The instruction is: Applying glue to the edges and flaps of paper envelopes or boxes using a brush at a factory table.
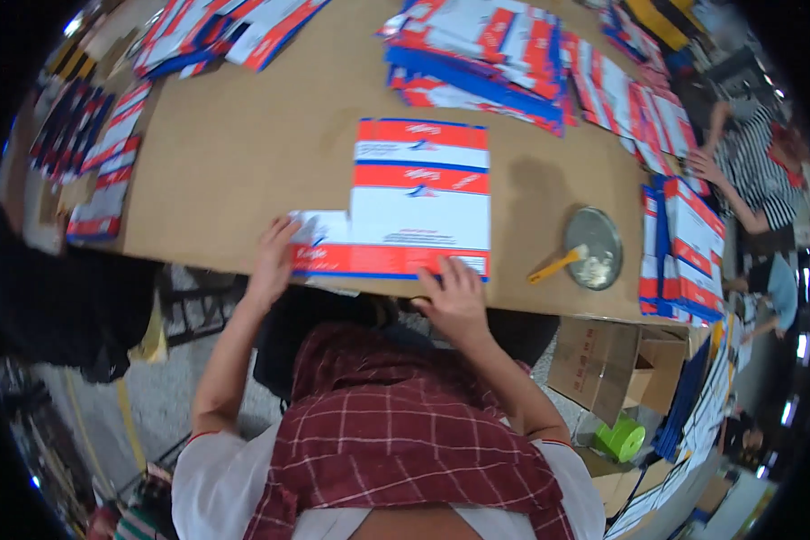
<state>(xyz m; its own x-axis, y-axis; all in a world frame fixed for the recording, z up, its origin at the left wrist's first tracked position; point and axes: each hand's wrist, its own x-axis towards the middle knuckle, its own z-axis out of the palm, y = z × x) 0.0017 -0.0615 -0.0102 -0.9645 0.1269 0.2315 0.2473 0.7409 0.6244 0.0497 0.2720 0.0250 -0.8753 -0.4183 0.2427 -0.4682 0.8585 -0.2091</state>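
A flat, unfolded printed carton blank in red, white and blue lies at the table's near edge. Its narrower flap sticks out to the left. My left hand is closed at the outer edge of that flap, its thumb mostly hidden. Resting on the blank's near edge, my right hand has its fingers stretched out over the card and its thumb apart. To the right of the blank stands a round shallow dish of whitish paste, with a yellow-handled brush or spatula leaning on its rim.
Piles of similar blanks cover the far side of the brown table. More stacks stand at the left edge and right edge. Another person in stripes works at the right. Below are an open cardboard box and a green roll.
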